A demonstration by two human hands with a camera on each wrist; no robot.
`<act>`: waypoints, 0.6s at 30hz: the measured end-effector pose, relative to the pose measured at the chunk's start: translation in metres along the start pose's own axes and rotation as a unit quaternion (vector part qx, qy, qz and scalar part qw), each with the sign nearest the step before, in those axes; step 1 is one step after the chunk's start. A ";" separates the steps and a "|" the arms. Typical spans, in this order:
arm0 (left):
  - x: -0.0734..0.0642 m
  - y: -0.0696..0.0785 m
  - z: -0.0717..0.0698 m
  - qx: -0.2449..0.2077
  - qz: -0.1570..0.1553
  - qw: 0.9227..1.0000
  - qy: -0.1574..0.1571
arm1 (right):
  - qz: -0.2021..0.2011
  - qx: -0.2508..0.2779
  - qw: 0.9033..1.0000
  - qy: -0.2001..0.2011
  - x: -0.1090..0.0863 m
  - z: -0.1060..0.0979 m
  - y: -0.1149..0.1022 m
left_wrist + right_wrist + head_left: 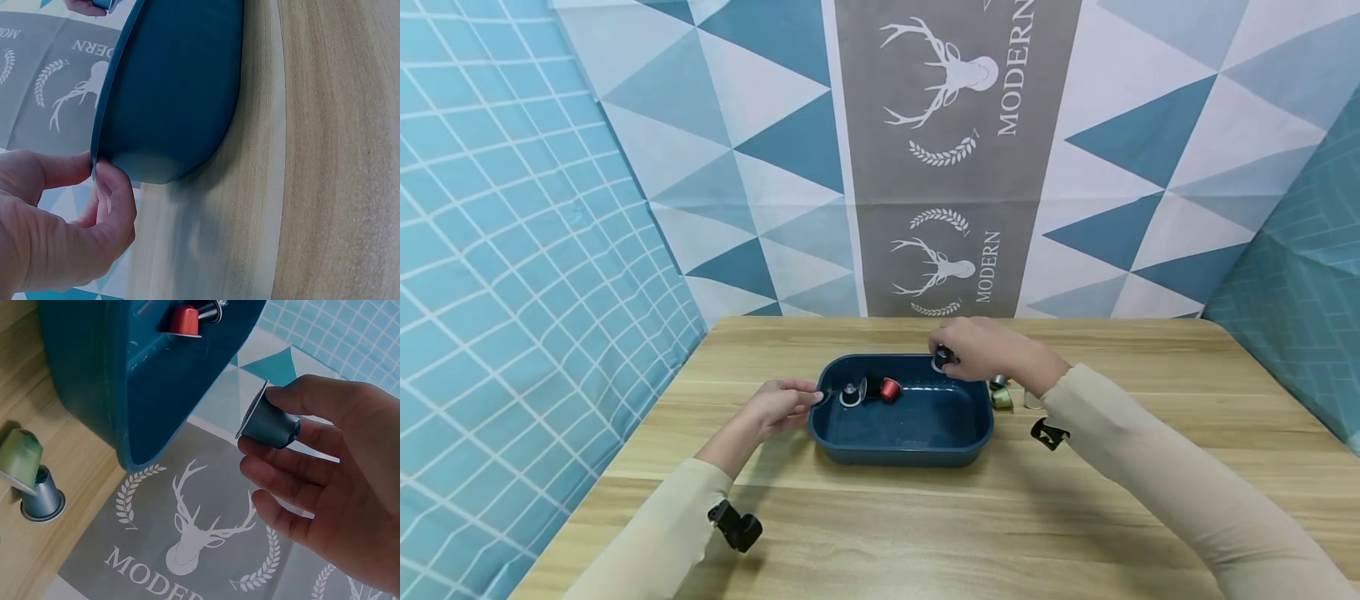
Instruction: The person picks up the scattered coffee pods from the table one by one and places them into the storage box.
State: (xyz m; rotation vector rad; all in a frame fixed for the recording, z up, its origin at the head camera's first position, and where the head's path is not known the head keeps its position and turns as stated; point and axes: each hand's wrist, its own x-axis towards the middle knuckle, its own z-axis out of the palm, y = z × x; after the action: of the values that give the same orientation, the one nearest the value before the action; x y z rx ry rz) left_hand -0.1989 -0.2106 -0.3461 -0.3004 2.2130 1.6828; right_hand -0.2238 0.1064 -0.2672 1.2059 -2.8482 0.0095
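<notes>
A dark blue rectangular tub stands on the wooden table. My left hand pinches its left rim between thumb and fingers. Over the tub's far right corner, my right hand holds a dark coffee capsule between thumb and fingertips. The right wrist view shows that capsule tilted, its flat rim facing the tub. Inside the tub, toward the left, lie a red coffee capsule on its side and two dark ones, one standing and one tipped against the red.
Just right of the tub, partly under my right forearm, are a green capsule, a grey-blue capsule and a pale one. A patterned cloth hangs behind the table's far edge.
</notes>
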 end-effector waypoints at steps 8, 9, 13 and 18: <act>0.002 -0.001 0.001 -0.003 0.003 1.000 0.004 | -0.015 -0.006 1.000 -0.014 0.012 0.000 -0.007; 0.002 -0.001 0.001 -0.005 0.005 1.000 0.002 | -0.017 -0.006 1.000 -0.018 0.014 0.001 -0.007; 0.002 -0.001 0.001 -0.012 0.010 1.000 -0.005 | -0.029 -0.010 0.999 -0.027 0.022 0.002 -0.010; 0.001 -0.001 0.001 -0.008 0.012 1.000 -0.006 | -0.030 -0.015 0.998 -0.049 0.032 0.005 -0.015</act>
State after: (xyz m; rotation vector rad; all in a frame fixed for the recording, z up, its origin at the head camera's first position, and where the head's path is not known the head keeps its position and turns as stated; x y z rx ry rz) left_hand -0.1992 -0.2104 -0.3477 -0.2670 2.2037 1.7103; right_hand -0.2359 0.0731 -0.2706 1.3210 -2.8802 -0.0977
